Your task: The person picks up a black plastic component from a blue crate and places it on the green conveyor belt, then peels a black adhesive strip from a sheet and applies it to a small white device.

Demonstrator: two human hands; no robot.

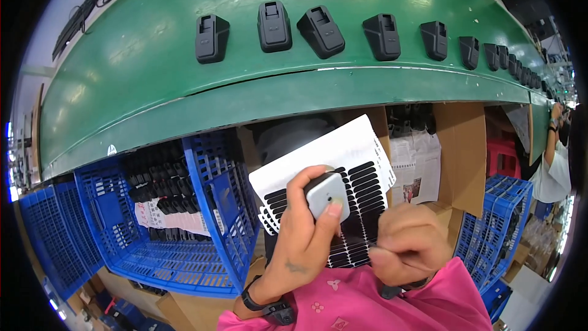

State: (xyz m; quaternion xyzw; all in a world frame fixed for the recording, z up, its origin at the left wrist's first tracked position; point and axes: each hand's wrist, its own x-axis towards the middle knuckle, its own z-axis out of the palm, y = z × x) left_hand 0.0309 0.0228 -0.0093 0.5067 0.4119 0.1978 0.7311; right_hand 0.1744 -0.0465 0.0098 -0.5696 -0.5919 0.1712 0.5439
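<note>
My left hand (300,239) is closed around a small black unit with a grey, rounded face (324,194); the thumb presses on that face near a small dark spot. Below it, white sheets (306,168) carrying rows of black elongated stickers (367,188) lie across my lap, fanned slightly over each other. My right hand (411,244) hovers over the lower right part of the sheets, fingers curled and thumb against forefinger. Whatever sits in that pinch, if anything, is too small or blurred to make out.
Black wedge-shaped units (383,37) stand in a row along the green bench (153,73), running off to the right. A blue crate (171,263) with black parts is at left, an open cardboard box (459,147) at right. Another person (551,171) is at far right.
</note>
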